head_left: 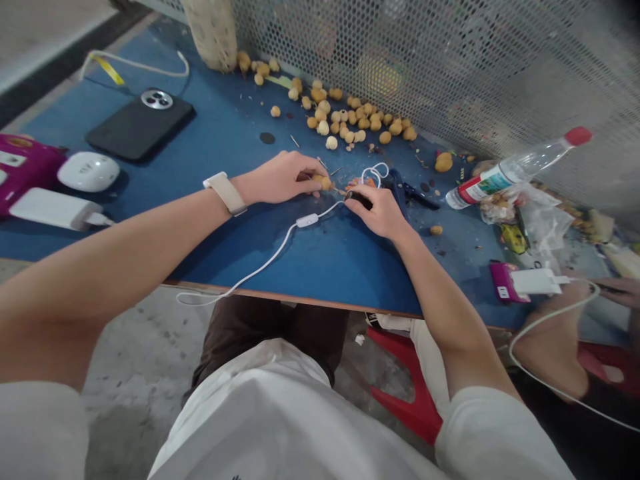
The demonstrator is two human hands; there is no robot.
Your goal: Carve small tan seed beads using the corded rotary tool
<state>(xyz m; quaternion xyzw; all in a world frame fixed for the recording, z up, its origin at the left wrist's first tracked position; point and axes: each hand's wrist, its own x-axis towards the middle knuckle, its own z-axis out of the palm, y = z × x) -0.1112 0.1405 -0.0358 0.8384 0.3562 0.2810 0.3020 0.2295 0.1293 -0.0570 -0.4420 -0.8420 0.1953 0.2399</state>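
Note:
Between the thumb and fingers of my left hand (285, 179) is a small tan gourd (323, 182), held just above the blue tabletop. My right hand (377, 210) is closed close beside it, its fingers curled around something dark that is mostly hidden. A thin stem or tip reaches from the gourd toward the right fingers. A white cord (270, 265) with an inline switch (307, 220) runs up to the right hand and loops behind it. Orange bits and a dark blue tool handle (399, 190) lie just beyond that hand.
Many small gourds (367, 113) lie along the perforated metal panel (320, 47). A phone (141, 125), a white case (89, 171) and a charger (55, 208) are at left. At right are a bottle (515, 170), plastic bags (545, 217), a power bank (537, 281) and another person's arm (555, 340).

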